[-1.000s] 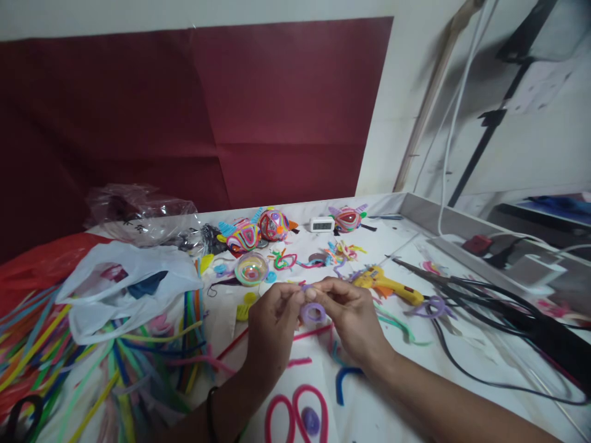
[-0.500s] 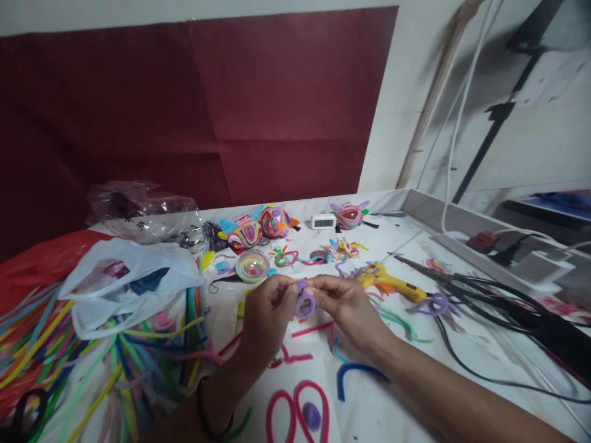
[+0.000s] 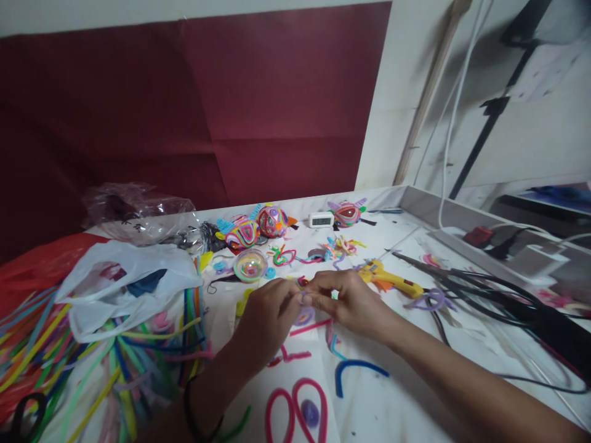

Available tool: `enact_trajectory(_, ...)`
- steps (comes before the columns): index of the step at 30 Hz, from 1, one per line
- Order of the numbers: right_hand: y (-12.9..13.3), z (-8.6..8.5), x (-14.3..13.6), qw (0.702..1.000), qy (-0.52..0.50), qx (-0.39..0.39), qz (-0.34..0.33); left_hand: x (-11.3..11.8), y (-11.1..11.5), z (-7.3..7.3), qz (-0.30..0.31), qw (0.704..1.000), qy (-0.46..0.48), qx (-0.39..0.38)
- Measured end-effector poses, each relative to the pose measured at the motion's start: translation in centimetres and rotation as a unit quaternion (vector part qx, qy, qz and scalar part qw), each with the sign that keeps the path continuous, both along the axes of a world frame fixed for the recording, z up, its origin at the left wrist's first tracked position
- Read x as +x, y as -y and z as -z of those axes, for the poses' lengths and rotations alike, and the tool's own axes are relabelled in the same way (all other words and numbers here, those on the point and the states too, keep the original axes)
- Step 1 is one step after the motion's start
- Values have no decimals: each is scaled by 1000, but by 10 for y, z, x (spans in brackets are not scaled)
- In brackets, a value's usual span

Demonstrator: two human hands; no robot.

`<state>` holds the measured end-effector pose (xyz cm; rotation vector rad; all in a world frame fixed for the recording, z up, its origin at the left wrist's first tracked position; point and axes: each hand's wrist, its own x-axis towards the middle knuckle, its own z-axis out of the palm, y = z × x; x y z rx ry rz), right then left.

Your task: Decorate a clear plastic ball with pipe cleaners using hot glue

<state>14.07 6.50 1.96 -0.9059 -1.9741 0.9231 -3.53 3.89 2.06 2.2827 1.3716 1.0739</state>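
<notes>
Fingertips of my left hand (image 3: 272,311) and my right hand (image 3: 344,301) meet over the middle of the table, both pinching a small purple pipe cleaner (image 3: 305,316). A curled ring of it hangs just below the fingers; the pinched part is mostly hidden. Beneath the hands lies a white sheet (image 3: 253,394) with pink pipe-cleaner loops (image 3: 281,400) on it. A coiled purple disc (image 3: 311,413) sits inside the right-hand loop. Short red pieces (image 3: 295,355) and a bent blue pipe cleaner (image 3: 362,364) lie close by.
Left are many loose pipe cleaners (image 3: 115,369) and a white plastic bag (image 3: 133,277). A yellow glue gun (image 3: 392,282) and large black-handled scissors (image 3: 480,301) lie right. Behind stand colourful decorated balls (image 3: 242,232), a small digital clock (image 3: 321,219) and a clear bowl (image 3: 250,266).
My hands have drawn closer together and turned a little, the right wrist rising. The purple ring now hangs slightly lower and shows less clearly between the fingers.
</notes>
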Motion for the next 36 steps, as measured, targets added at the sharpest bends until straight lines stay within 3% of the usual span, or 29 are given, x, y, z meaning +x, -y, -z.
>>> enact_trajectory(3, 0, 0, 2, 998, 44, 46, 13, 0, 0, 0, 5, 1000, 9, -10)
enact_trajectory(12, -3, 10, -6, 991, -108, -37, 72, 3, 1, 3, -61, 974, 175, -132)
enact_trajectory(24, 8, 14, -22, 954, -258, -110, 103, 11, 1, 14, -48, 950, 281, -128)
enact_trajectory(36, 17, 12, -31, 930, -332, -120, 102, 23, 7, 25, -66, 933, 338, -109)
